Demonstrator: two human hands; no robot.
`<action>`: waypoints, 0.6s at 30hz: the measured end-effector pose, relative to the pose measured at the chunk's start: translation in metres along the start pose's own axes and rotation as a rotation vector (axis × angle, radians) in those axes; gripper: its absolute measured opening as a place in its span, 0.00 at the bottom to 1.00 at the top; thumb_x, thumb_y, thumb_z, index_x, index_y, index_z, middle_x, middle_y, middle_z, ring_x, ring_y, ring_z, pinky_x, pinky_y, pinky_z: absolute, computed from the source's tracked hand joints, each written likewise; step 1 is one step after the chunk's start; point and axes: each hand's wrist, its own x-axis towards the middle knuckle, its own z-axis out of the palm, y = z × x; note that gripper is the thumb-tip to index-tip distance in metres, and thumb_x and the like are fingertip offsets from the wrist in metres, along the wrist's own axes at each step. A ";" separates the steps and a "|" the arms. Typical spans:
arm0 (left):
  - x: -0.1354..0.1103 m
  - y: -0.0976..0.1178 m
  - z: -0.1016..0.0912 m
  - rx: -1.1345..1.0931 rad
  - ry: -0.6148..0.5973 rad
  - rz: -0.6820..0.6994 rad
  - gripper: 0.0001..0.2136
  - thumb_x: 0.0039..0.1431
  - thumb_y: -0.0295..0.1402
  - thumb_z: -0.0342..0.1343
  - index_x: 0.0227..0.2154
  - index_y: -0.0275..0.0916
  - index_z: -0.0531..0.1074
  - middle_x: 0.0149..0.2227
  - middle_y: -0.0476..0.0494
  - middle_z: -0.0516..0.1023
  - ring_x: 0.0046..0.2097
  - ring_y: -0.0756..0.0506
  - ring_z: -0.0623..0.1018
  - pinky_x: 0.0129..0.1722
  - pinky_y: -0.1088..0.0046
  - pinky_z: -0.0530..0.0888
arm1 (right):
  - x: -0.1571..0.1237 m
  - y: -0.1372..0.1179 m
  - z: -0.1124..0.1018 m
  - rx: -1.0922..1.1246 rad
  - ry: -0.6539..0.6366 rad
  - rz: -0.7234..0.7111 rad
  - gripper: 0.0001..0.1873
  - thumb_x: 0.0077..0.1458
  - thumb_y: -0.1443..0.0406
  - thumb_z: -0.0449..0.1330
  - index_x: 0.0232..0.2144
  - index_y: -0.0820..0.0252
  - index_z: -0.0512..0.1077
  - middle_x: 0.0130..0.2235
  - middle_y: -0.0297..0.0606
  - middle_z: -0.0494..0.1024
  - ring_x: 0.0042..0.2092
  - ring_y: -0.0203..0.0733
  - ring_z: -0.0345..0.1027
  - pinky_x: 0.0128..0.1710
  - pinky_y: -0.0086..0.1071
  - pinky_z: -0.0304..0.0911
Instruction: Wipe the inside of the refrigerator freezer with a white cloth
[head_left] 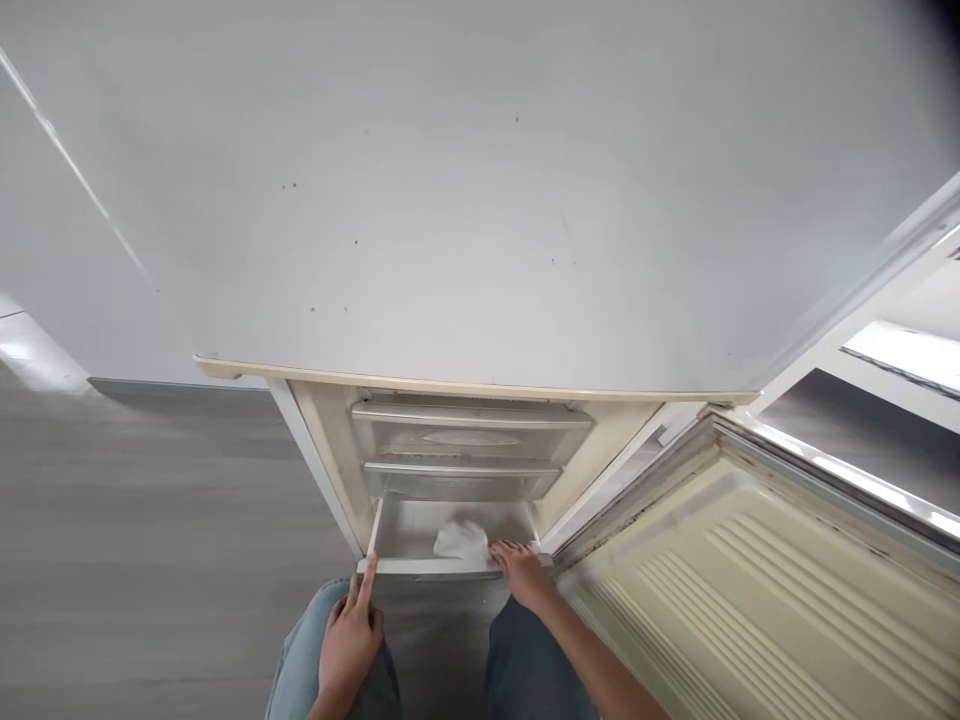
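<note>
The lowest drawer (409, 566) of the refrigerator is pulled out toward my knees. Inside it lies a crumpled white cloth (459, 541), perhaps a wipe. My right hand (521, 572) reaches over the drawer's front edge, fingers pressed on the cloth's right end; part of the cloth is hidden under them. At the drawer's front left corner, my left hand (351, 632) touches the rim with its stretched index finger. Its other fingers are loosely bent and hold nothing.
Two closed drawers (471, 440) sit above the pulled-out one. The ribbed door (757, 590) stands swung out on the right, close to my right forearm. The pale refrigerator top (465, 210) spans the upper view. Grey floor (150, 540) extends on the left.
</note>
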 end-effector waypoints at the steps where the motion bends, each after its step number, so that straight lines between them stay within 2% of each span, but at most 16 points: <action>1: 0.000 0.000 0.002 -0.003 0.010 0.007 0.30 0.61 0.28 0.35 0.66 0.40 0.37 0.63 0.33 0.63 0.60 0.40 0.69 0.58 0.61 0.64 | -0.002 0.009 -0.001 0.013 0.021 0.025 0.19 0.62 0.67 0.42 0.41 0.58 0.72 0.43 0.44 0.77 0.48 0.49 0.69 0.47 0.39 0.56; 6: 0.000 -0.001 0.004 -0.020 0.041 0.007 0.30 0.60 0.28 0.36 0.66 0.39 0.39 0.63 0.32 0.63 0.61 0.39 0.68 0.58 0.60 0.64 | -0.002 0.036 -0.013 0.117 0.102 0.130 0.20 0.60 0.67 0.42 0.45 0.61 0.72 0.44 0.47 0.78 0.47 0.47 0.71 0.47 0.37 0.60; 9: -0.001 -0.001 0.001 -0.092 0.050 -0.004 0.31 0.59 0.29 0.37 0.66 0.41 0.40 0.64 0.34 0.61 0.60 0.37 0.68 0.57 0.59 0.65 | -0.005 0.043 -0.029 0.355 0.239 0.193 0.23 0.59 0.59 0.44 0.48 0.62 0.71 0.49 0.48 0.76 0.51 0.49 0.70 0.50 0.38 0.62; 13: -0.004 -0.001 0.008 -0.414 0.094 -0.115 0.36 0.58 0.32 0.41 0.65 0.41 0.26 0.65 0.36 0.60 0.62 0.37 0.66 0.57 0.58 0.67 | -0.027 0.042 -0.057 0.742 0.466 0.256 0.32 0.49 0.44 0.52 0.44 0.62 0.73 0.49 0.50 0.76 0.53 0.55 0.67 0.54 0.43 0.61; 16: -0.007 0.009 0.027 -0.765 0.023 -0.289 0.39 0.58 0.34 0.43 0.65 0.37 0.25 0.68 0.32 0.51 0.65 0.39 0.60 0.61 0.60 0.65 | -0.053 0.033 -0.072 0.901 0.486 0.280 0.34 0.45 0.40 0.55 0.43 0.58 0.74 0.50 0.48 0.76 0.52 0.55 0.68 0.54 0.43 0.62; 18: -0.006 0.022 0.042 -0.936 -0.076 -0.359 0.37 0.58 0.33 0.42 0.64 0.29 0.28 0.68 0.27 0.49 0.65 0.40 0.62 0.60 0.65 0.66 | -0.067 0.025 -0.076 0.993 0.485 0.286 0.34 0.45 0.40 0.56 0.45 0.57 0.73 0.52 0.48 0.74 0.55 0.54 0.66 0.56 0.43 0.61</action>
